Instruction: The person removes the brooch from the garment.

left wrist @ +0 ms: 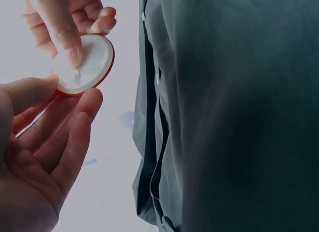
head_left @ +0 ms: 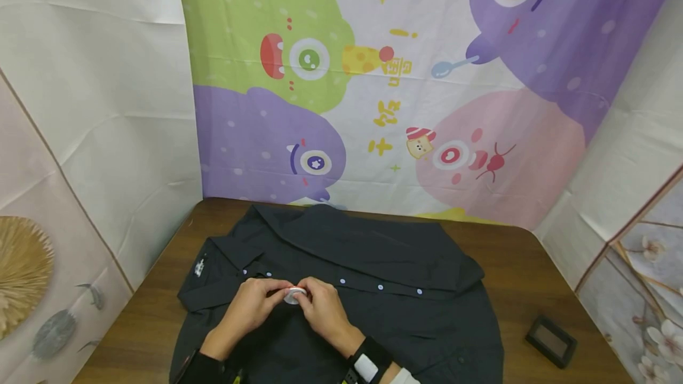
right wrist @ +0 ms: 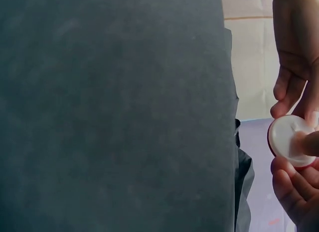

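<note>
Both hands meet over a dark button-up shirt (head_left: 384,325) spread on the table. Between them is a round pin badge (head_left: 293,296) with a white back and a red rim. My left hand (head_left: 255,304) pinches its edge between thumb and fingers. My right hand (head_left: 325,310) holds the badge from the other side, its thumb pressed on the back. In the left wrist view a thin metal pin (left wrist: 78,72) shows beside that thumb. The badge's front faces away and is hidden. The right wrist view shows the badge back (right wrist: 283,137) partly covered by a thumb.
A small black frame-like box (head_left: 552,341) lies at the right of the wooden table (head_left: 517,259). Pale buttons (head_left: 380,287) run along the shirt's placket. A printed cartoon cloth (head_left: 384,188) hangs behind the table, with white drapes at the sides.
</note>
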The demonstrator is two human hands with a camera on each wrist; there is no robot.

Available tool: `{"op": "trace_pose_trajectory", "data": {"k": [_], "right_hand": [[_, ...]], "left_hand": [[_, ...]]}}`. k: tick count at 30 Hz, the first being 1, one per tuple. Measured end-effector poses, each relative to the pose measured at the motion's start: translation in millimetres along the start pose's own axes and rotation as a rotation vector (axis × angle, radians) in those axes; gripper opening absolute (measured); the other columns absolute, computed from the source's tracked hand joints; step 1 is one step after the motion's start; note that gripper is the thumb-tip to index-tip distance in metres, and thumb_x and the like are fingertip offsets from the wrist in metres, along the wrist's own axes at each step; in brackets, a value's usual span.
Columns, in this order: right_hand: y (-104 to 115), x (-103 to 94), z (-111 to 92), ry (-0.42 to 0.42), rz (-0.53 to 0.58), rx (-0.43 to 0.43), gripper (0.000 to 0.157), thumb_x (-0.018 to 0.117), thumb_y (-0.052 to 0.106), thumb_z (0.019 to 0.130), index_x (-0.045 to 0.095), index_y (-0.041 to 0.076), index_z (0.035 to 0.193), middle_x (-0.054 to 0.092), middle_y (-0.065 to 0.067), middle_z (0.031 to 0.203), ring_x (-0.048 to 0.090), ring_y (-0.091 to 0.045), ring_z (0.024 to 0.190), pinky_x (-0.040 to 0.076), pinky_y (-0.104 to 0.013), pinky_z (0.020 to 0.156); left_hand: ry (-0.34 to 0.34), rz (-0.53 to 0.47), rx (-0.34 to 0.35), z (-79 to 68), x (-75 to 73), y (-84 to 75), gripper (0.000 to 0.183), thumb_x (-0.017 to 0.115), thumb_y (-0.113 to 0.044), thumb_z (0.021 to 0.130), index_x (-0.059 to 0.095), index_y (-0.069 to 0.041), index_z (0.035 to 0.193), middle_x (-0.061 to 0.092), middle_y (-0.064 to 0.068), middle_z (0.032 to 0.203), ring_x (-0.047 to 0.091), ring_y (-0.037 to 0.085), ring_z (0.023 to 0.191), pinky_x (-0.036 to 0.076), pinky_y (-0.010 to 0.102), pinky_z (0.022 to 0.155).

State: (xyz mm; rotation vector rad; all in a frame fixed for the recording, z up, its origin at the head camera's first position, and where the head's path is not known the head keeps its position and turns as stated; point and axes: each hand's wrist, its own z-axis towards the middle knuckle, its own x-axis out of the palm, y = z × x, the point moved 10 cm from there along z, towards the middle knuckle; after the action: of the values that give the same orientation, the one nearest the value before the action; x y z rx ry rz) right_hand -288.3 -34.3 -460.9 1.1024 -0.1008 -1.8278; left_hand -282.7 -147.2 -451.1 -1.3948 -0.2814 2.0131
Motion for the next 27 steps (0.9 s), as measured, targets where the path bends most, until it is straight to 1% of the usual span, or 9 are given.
{"op": "trace_pose_trajectory", "data": {"k": [3, 6, 10, 13, 16, 22, 27], "right_hand": [[-1, 1.2, 0, 0.009, -0.018, 0.009, 0.008, 0.069, 0.015, 0.081, 0.062, 0.011, 0.083, 0.059, 0.004, 0.068, 0.048, -0.001, 0.058, 0.042, -0.013, 0.052], [-1, -0.7, 0, -0.003, -0.019, 0.023, 0.008, 0.069, 0.015, 0.082, 0.062, 0.011, 0.084, 0.059, 0.004, 0.068, 0.048, -0.002, 0.058, 0.042, -0.014, 0.052], [-4, -2.2, -1, -0.002, -0.025, 0.049, 0.008, 0.069, 0.016, 0.082, 0.061, 0.012, 0.083, 0.058, 0.004, 0.066, 0.048, -0.002, 0.058, 0.042, -0.016, 0.051], [-6, 1.2, -3, 0.035, -0.021, 0.056, 0.009, 0.069, 0.017, 0.082, 0.06, 0.013, 0.081, 0.059, 0.005, 0.066, 0.048, -0.001, 0.058, 0.042, -0.015, 0.05], [-7, 3.5, -3, 0.061, -0.009, 0.057, 0.009, 0.069, 0.017, 0.082, 0.06, 0.013, 0.081, 0.061, 0.004, 0.068, 0.049, 0.0, 0.059, 0.042, -0.014, 0.051], [-8, 4.0, -1, 0.072, 0.0, 0.059, 0.01, 0.07, 0.018, 0.081, 0.062, 0.013, 0.081, 0.061, 0.004, 0.068, 0.048, 0.001, 0.058, 0.041, -0.012, 0.05], [-9, 2.7, 0, 0.071, -0.002, 0.049, 0.01, 0.072, 0.017, 0.079, 0.063, 0.013, 0.08, 0.06, 0.005, 0.066, 0.046, 0.001, 0.057, 0.038, -0.01, 0.05]], "left_hand": [[-0.015, 0.023, 0.016, 0.9, -1.3, -3.9, 0.007, 0.071, -0.016, 0.079, 0.075, -0.016, 0.085, 0.074, -0.001, 0.082, 0.066, 0.01, 0.073, 0.056, 0.035, 0.063], [-0.025, 0.038, 0.03, 3.1, -2.4, -7.7, 0.007, 0.072, -0.016, 0.078, 0.075, -0.016, 0.084, 0.074, -0.002, 0.079, 0.066, 0.01, 0.07, 0.055, 0.034, 0.061], [0.003, 0.046, 0.044, 4.9, 2.4, -9.3, 0.007, 0.071, -0.016, 0.079, 0.075, -0.018, 0.085, 0.074, -0.002, 0.08, 0.066, 0.01, 0.071, 0.055, 0.034, 0.062], [0.028, 0.046, 0.037, 3.4, 6.7, -6.6, 0.007, 0.071, -0.017, 0.08, 0.075, -0.019, 0.085, 0.074, -0.003, 0.081, 0.066, 0.011, 0.072, 0.055, 0.034, 0.063], [0.025, 0.036, 0.026, 2.1, 7.0, -3.9, 0.007, 0.071, -0.018, 0.079, 0.075, -0.02, 0.085, 0.074, -0.003, 0.082, 0.066, 0.011, 0.073, 0.055, 0.034, 0.063], [0.017, 0.011, 0.024, 1.4, 6.5, -2.6, 0.007, 0.07, -0.019, 0.08, 0.075, -0.019, 0.085, 0.074, -0.002, 0.083, 0.066, 0.012, 0.075, 0.055, 0.036, 0.066], [0.034, -0.005, -0.007, 1.8, 9.2, 0.1, 0.008, 0.069, -0.018, 0.081, 0.075, -0.017, 0.086, 0.074, -0.001, 0.085, 0.066, 0.012, 0.076, 0.056, 0.036, 0.067]]}}
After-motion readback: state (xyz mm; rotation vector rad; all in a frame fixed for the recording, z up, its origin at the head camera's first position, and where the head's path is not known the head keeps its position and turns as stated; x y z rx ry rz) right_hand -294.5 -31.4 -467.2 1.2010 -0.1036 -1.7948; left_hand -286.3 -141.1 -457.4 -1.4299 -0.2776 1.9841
